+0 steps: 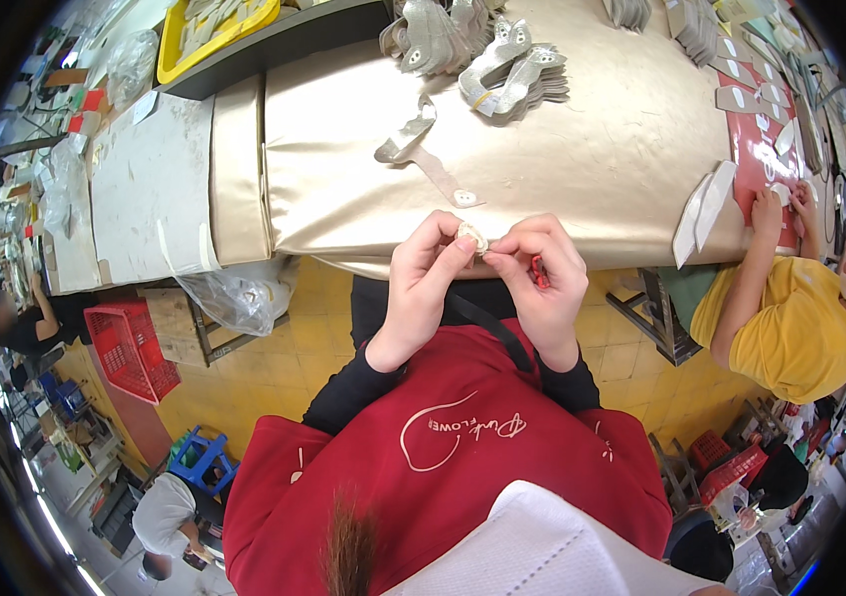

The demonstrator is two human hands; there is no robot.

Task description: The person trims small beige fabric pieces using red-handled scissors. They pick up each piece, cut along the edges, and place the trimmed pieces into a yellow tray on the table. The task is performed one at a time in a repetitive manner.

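Note:
My left hand [421,273] is closed, pinching a small cream-coloured piece [473,238] with a curled edge between thumb and fingers. My right hand [546,281] is closed too, its thumb and forefinger at the right side of the same piece. A small red tool [540,271] is tucked in the right palm; its working end is hidden. Just beyond my hands, a grey strap-like piece [433,171] with a white two-holed oval at its end lies on the gold-covered table [343,189]. Farther back are stacks of similar silver-grey pieces [532,81].
A yellow tray [170,50] of pieces is at the far left. To the right, a co-worker in a yellow shirt [790,328] handles pieces on a red sheet [753,164]. White shapes [706,214] lie near the table edge. A plastic bag [244,298] hangs at left above a red crate [130,348].

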